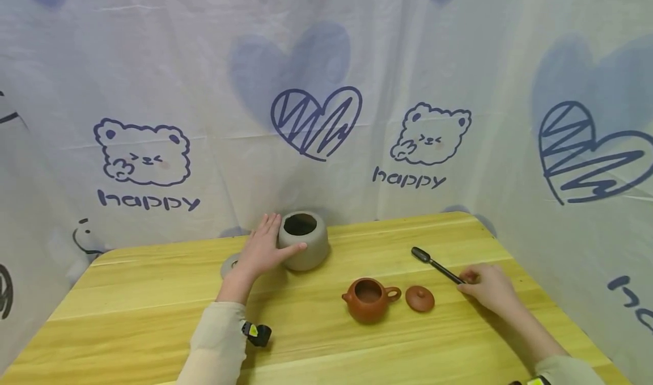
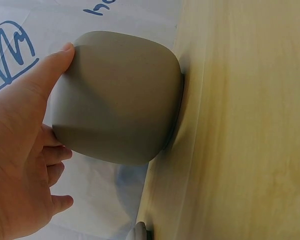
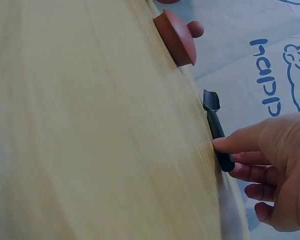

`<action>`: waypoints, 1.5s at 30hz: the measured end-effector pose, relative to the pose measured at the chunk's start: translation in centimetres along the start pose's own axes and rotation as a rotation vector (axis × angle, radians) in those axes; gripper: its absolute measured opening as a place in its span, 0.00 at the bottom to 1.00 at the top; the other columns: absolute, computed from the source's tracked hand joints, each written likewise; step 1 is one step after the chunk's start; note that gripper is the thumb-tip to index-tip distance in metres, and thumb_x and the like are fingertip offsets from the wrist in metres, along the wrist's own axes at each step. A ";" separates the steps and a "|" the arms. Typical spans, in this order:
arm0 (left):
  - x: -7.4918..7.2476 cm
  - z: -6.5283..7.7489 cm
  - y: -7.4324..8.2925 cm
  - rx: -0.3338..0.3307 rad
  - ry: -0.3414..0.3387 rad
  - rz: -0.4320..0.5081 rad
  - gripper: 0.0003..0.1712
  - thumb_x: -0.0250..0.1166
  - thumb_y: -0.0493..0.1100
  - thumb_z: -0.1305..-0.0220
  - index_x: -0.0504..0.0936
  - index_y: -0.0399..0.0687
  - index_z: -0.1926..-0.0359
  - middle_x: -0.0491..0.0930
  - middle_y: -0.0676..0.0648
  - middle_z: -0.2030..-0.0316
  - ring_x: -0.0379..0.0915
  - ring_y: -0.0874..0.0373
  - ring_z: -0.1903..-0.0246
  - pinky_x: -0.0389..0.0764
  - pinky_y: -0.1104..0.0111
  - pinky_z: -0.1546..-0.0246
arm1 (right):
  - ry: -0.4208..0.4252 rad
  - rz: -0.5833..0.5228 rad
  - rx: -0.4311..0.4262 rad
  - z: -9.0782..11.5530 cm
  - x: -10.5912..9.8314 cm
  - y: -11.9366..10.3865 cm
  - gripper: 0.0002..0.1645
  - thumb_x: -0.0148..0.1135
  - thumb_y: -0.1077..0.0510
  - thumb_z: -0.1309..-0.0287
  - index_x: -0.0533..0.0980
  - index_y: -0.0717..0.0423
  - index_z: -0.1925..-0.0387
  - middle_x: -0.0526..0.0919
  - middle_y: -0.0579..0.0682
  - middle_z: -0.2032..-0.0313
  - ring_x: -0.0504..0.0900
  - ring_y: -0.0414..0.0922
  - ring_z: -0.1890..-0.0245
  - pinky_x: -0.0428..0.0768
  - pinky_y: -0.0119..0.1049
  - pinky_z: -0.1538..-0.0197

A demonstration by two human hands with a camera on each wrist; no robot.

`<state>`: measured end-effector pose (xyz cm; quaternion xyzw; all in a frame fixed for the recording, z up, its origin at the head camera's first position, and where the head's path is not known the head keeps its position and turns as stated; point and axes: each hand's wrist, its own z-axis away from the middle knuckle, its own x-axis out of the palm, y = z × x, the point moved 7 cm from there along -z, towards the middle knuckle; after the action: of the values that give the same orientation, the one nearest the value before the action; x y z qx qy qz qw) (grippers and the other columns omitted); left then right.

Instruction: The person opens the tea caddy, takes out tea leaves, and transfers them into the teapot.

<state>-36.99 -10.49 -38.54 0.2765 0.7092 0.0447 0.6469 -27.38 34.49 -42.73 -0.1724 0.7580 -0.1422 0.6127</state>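
Note:
A round grey jar (image 1: 313,252) stands uncovered near the table's back edge. My left hand (image 1: 262,252) holds it from the left, thumb across its front and fingers at its far side; the left wrist view shows thumb and fingers around the jar's upper part. On the right, my right hand (image 1: 490,288) pinches the handle end of a black tea scoop (image 1: 442,270) between thumb and fingers. The scoop's head points away, toward the back left. In the right wrist view the scoop (image 3: 216,125) lies close along the tabletop.
A reddish-brown clay teapot (image 1: 368,308) stands uncovered at mid-table, spout to the left. Its knobbed lid (image 1: 420,300) lies beside the handle. A grey lid (image 1: 228,265) is partly hidden behind my left wrist. A printed curtain (image 1: 326,186) hangs behind the wooden table (image 1: 306,345).

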 end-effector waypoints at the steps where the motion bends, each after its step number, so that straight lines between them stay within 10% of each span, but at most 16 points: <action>1: 0.0 0.0 0.0 0.000 0.000 0.002 0.62 0.57 0.75 0.43 0.47 0.38 0.24 0.45 0.38 0.23 0.35 0.42 0.23 0.47 0.42 0.26 | -0.006 -0.003 0.007 0.0 0.0 0.0 0.14 0.73 0.57 0.51 0.84 0.62 0.64 0.85 0.53 0.69 0.80 0.47 0.67 0.77 0.44 0.62; 20: 0.0 -0.1 0.1 -0.004 -0.009 0.014 0.62 0.58 0.75 0.43 0.46 0.39 0.23 0.45 0.38 0.23 0.34 0.42 0.23 0.46 0.41 0.27 | 0.001 0.026 -0.020 -0.3 -0.1 -0.3 0.05 0.67 0.61 0.47 0.83 0.60 0.70 0.80 0.47 0.75 0.73 0.41 0.73 0.73 0.38 0.67; 32: 0.0 0.1 0.1 -0.003 0.000 0.016 0.62 0.59 0.74 0.43 0.47 0.38 0.24 0.46 0.37 0.23 0.35 0.41 0.23 0.46 0.40 0.27 | 0.147 0.098 -0.131 -0.4 -1.2 -2.1 0.03 0.67 0.61 0.47 0.83 0.56 0.69 0.81 0.50 0.70 0.73 0.49 0.67 0.71 0.42 0.66; 45: -0.1 0.1 0.2 -0.005 0.004 0.022 0.62 0.59 0.74 0.43 0.47 0.38 0.24 0.46 0.37 0.23 0.35 0.41 0.23 0.46 0.40 0.27 | 0.444 0.221 -0.431 -0.7 -3.0 -5.6 0.08 0.71 0.63 0.53 0.82 0.58 0.67 0.84 0.53 0.68 0.77 0.54 0.65 0.73 0.49 0.62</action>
<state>-36.88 -10.43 -38.38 0.2826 0.7074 0.0538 0.6456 -26.97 30.79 -37.59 -0.1796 0.8999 0.0546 0.3935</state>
